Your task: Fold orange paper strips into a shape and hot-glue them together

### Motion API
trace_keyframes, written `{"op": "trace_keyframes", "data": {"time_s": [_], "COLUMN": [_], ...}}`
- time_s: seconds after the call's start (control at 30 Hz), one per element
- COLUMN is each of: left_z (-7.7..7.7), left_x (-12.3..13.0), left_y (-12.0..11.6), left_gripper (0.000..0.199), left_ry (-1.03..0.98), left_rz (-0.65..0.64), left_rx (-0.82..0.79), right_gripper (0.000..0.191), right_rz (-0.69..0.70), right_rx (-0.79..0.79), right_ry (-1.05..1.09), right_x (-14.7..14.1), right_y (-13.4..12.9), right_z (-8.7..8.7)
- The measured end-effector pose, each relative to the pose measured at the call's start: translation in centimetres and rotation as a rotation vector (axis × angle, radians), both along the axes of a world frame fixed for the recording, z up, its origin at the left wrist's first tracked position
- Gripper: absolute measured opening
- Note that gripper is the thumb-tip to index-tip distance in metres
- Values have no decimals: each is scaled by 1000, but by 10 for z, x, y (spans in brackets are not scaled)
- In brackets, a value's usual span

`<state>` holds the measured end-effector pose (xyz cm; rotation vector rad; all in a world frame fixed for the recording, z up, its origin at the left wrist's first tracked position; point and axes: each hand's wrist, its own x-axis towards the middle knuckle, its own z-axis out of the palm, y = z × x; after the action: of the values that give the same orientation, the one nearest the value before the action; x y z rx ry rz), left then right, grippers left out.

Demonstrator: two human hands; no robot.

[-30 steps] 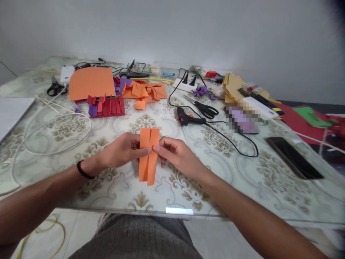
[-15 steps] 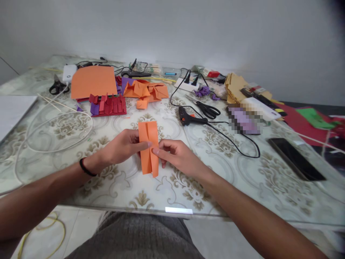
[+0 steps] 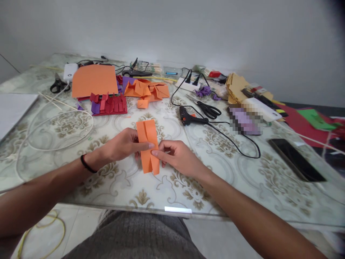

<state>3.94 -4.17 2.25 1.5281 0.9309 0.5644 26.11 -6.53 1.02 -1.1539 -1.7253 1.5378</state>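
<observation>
Pinching the folded orange paper strip (image 3: 147, 157) by one edge, here's the left hand (image 3: 121, 144), thumb across the front, while the right hand (image 3: 180, 155) grips the other edge slightly lower, over the patterned table (image 3: 126, 183), nearer the person than the black glue gun (image 3: 193, 119).

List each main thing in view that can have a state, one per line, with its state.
Orange paper strip: folded, held up
Left hand: gripping the strip, thumb across its front
Right hand: pinching the strip's edge
Large orange sheet: flat
Red paper pieces: folded
Purple paper: crumpled
Glue gun: lying down
Scissors beside it: lying flat; open or shut, unclear
Phone: lying flat, screen dark
Power strip: black plugs inserted
</observation>
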Motion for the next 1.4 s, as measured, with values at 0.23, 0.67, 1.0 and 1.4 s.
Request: {"op": "trace_keyframes", "data": {"time_s": [0.23, 0.67, 1.0, 1.4], "left_z": [6, -1, 2, 5], "left_x": [4, 1, 1, 3], "left_y": [1, 1, 0, -2], "left_gripper": [35, 34, 30, 31], "left_ry": [-56, -54, 27, 14], "left_rz": [191, 80, -55, -33], "left_rx": [55, 22, -26, -16], "right_gripper": [46, 43, 41, 42], "right_rz": [8, 16, 18, 20], "right_rx": [4, 5, 7, -57], "right_ry": [21, 55, 43, 81], "right_x": [-1, 1, 2, 0], "right_y": [0, 2, 2, 0], "right_z": [2, -2, -1, -1]}}
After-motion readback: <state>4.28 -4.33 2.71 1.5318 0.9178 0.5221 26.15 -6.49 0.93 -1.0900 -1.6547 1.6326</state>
